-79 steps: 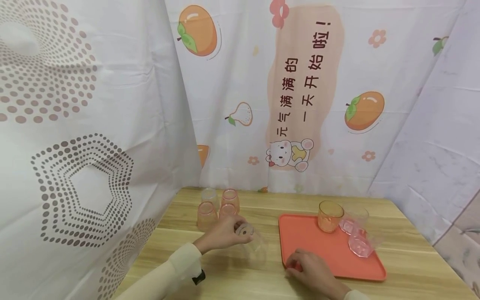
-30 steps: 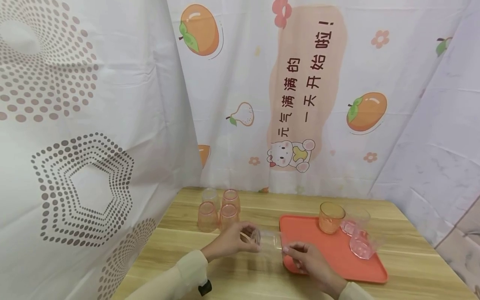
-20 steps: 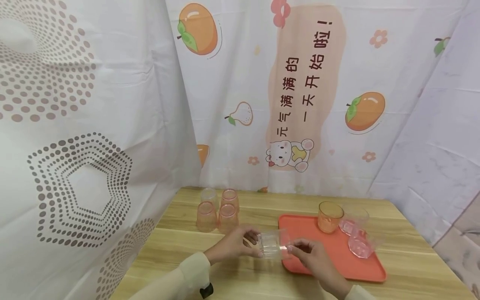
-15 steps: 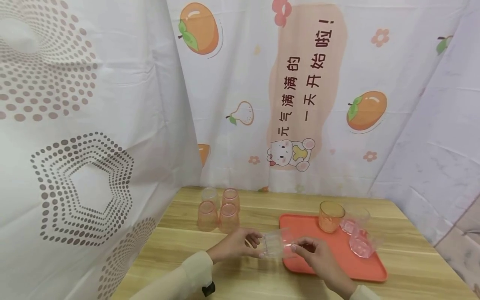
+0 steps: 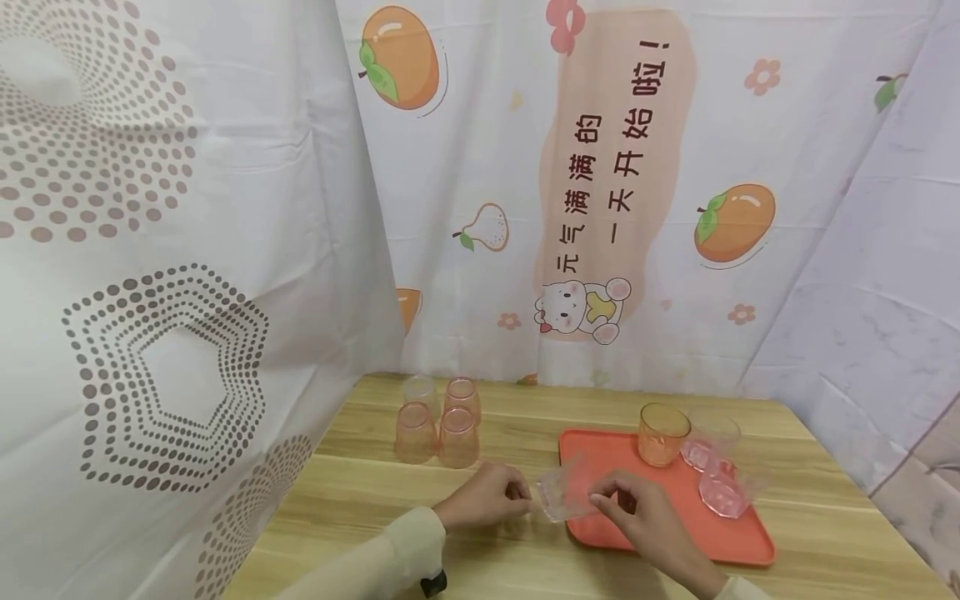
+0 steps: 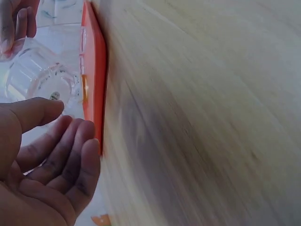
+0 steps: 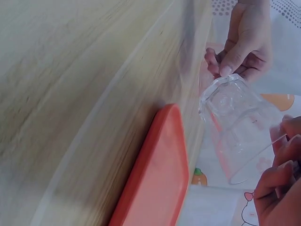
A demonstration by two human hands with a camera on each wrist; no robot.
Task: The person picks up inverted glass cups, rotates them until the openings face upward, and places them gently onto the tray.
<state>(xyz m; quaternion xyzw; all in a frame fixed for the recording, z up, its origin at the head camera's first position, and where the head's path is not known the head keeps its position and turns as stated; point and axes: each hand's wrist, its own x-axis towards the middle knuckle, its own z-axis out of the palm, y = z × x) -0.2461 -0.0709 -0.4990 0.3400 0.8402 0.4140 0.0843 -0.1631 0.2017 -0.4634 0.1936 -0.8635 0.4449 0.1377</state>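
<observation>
A clear glass [image 5: 557, 497] is held tilted on its side above the near left corner of the red tray [image 5: 660, 533]. My right hand [image 5: 641, 515] pinches it by the rim between thumb and fingers, as the right wrist view confirms. The glass's base [image 7: 229, 94] points toward my left hand [image 5: 487, 497]. That hand sits just off the base with loosely bent fingers and nothing in them; in the left wrist view a gap shows between thumb and fingers [image 6: 84, 160].
On the tray's far right are an amber cup [image 5: 663, 442], a pink-bottomed glass lying tilted [image 5: 723, 493] and another pinkish glass [image 5: 699, 452]. Several upturned glasses, pink [image 5: 415, 437] and clear [image 5: 419, 390], stand at the back left of the wooden table [image 5: 517, 417]. Curtains surround it.
The clear glass, earlier upside down in my left hand, was turned sideways and gripped by my right hand at the rim. It has shifted right over the tray, and my left hand has let go.
</observation>
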